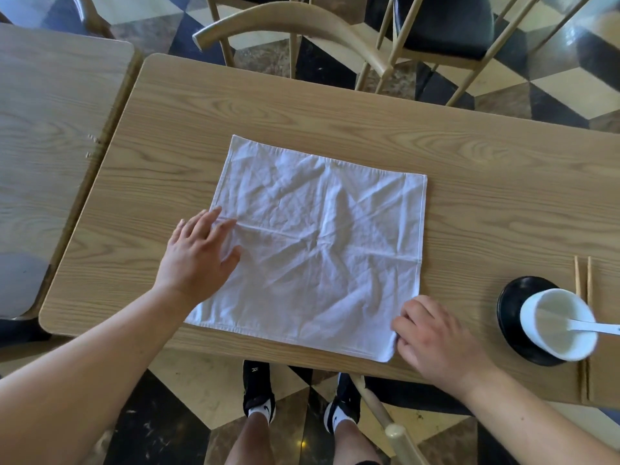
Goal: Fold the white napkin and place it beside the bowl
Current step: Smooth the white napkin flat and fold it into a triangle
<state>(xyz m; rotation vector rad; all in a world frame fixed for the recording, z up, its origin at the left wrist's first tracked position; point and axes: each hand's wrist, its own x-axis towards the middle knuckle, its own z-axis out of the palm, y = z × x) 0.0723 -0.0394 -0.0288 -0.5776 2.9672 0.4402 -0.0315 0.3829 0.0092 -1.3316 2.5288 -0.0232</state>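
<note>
A white napkin (318, 243) lies spread flat and creased in the middle of the wooden table (302, 109). My left hand (198, 253) rests palm down on the napkin's left edge, fingers spread. At the napkin's near right corner, the fingers of my right hand (432, 333) are curled against the cloth; whether they pinch it I cannot tell. A white bowl (558, 325) with a white spoon (593, 327) in it stands on a black saucer (513, 303) at the right.
Two wooden chopsticks (583, 280) lie just behind the bowl. A second table (50, 112) stands to the left. Wooden chairs (302, 25) stand behind the table, and one chair back (396, 431) rises at the near edge by my feet.
</note>
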